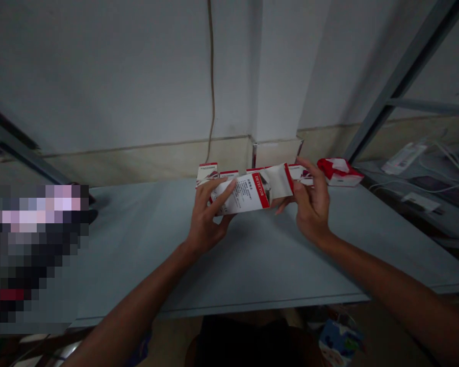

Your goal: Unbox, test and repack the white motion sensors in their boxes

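Right now, the left hand (208,214) is gripping a white-and-red carton (239,193) printed "DETECTOR", its fingers spreading across the printed face and its palm sitting under the lower edge. The right hand (309,201) is pinching the carton's open flap (277,181) between thumb and fingers, so both hands are closing on it and holding it up over a grey table (252,265) near the wall. Behind the carton, smaller red-and-white boxes (207,173) are standing along the table's back edge, nearly touching it from this view. Just beyond the right hand, a crumpled red-and-white pack (338,171) is lying near the table's corner. Further right, white cables (424,186) are running across a lower shelf (382,176) beside a metal upright (401,76). A pixelated patch (30,250) is covering the left of the view.
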Demonstrator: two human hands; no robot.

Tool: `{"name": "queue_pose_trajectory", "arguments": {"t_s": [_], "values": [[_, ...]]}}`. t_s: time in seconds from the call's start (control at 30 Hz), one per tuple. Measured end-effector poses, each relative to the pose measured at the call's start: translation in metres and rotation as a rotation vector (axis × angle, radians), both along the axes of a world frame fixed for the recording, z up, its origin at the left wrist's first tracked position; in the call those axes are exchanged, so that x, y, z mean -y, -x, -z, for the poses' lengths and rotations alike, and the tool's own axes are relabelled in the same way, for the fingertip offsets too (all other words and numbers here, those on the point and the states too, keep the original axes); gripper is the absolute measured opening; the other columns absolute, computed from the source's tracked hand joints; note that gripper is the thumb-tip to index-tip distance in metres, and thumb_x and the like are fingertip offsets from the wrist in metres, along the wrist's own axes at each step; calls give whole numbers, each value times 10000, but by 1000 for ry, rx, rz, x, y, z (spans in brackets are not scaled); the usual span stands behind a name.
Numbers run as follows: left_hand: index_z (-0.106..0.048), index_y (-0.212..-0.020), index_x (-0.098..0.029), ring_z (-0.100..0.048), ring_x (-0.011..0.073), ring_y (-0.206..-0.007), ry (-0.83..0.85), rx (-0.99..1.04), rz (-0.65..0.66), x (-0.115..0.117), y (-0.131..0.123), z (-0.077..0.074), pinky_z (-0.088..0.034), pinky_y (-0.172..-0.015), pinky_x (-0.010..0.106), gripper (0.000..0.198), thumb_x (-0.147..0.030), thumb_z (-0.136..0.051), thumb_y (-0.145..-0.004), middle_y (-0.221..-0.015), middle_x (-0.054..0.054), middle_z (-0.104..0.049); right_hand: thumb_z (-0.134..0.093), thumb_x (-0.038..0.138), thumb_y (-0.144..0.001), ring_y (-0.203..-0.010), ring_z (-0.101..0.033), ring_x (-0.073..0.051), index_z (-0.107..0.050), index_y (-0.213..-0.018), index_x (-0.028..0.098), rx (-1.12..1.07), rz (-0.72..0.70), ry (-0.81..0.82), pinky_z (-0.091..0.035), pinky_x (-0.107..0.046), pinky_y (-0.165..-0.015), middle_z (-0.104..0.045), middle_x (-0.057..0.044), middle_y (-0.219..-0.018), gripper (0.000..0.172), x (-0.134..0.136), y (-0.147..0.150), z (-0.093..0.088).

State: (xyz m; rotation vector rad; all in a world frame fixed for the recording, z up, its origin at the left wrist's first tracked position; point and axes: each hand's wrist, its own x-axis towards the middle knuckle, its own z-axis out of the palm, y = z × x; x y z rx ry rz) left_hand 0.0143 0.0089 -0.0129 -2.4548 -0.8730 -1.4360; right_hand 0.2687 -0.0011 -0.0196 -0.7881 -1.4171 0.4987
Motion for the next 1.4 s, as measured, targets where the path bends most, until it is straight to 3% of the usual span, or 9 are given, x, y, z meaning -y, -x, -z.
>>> {"name": "queue_pose_trajectory", "arguments": {"t_s": [0.13,0.3,0.4,0.53,0.67,0.93,1.13,1.3,1.4], "values": [[-432,-1591,-381,-539,308,-1367,-36,7,-54,-1,0,1,-491,-1126,568,801,-185,-779,-897,-1493,109,-567,-498,425,-1058,-927,-773,-250,-712,-1346,401,219,22,-69,-659,-368,-526,-584,-58,-1496,360,3,-9,-5],[-464,-1570,-390,-527,316,-1364,-46,39,-102,0,0,-1,-487,-1120,562,787,-156,-778,-887,-1482,103,-580,-587,409,-1005,-1213,-652,-325,-720,-1314,343,402,-1,-149,-693,-440,-688,-533,-84,-1499,343,6,-12,-8],[-484,-1553,-403,-510,313,-1362,-35,43,-114,0,0,-1,-481,-1123,569,758,-152,-766,-895,-1489,88,-583,-583,406,-1012,-1146,-650,-297,-752,-1047,281,380,-5,-135,-672,-426,-686,-580,-102,-1342,212,4,-9,-9],[-493,-1546,-387,-503,315,-1351,-44,19,-127,0,0,0,-503,-1113,580,740,-154,-763,-898,-1504,90,-575,-619,400,-996,-957,-662,-240,-698,-745,231,423,34,-120,-655,-414,-674,-590,-98,-1141,312,1,-6,-11],[-489,-1543,-409,-486,317,-1360,-90,-11,-116,1,-1,0,-521,-1112,590,748,-111,-733,-902,-1497,81,-574,-694,388,-943,-1065,-655,-289,-789,-966,289,375,71,-99,-676,-414,-630,-626,-86,-1052,139,-3,-9,-10],[-498,-1546,-387,-475,316,-1348,-62,31,-153,0,2,-1,-503,-1112,560,737,-90,-715,-907,-1506,91,-565,-724,297,-950,-1008,-719,-218,-798,-1250,362,293,-29,-61,-727,-363,-622,-595,-76,-1369,316,-2,-11,-12],[-499,-1545,-376,-465,315,-1361,-64,12,-140,0,1,0,-499,-1125,568,758,-59,-713,-891,-1521,94,-552,-782,270,-914,-870,-724,-167,-785,-1238,433,247,-57,-99,-718,-356,-555,-599,-48,-1387,363,-6,-11,-7],[-484,-1555,-383,-460,311,-1386,-77,-3,-109,-3,2,4,-493,-1139,595,776,-27,-686,-896,-1532,94,-541,-805,368,-883,-1216,-664,-316,-767,-1306,360,395,1,-36,-722,-420,-671,-609,-102,-1350,426,-16,-18,6],[-490,-1550,-387,-453,315,-1388,-100,-18,-104,-4,2,6,-498,-1131,598,770,-24,-682,-900,-1531,91,-541,-796,422,-882,-1164,-687,-318,-778,-1266,314,445,39,-30,-699,-450,-699,-654,-114,-1291,398,-19,-19,8]]}}
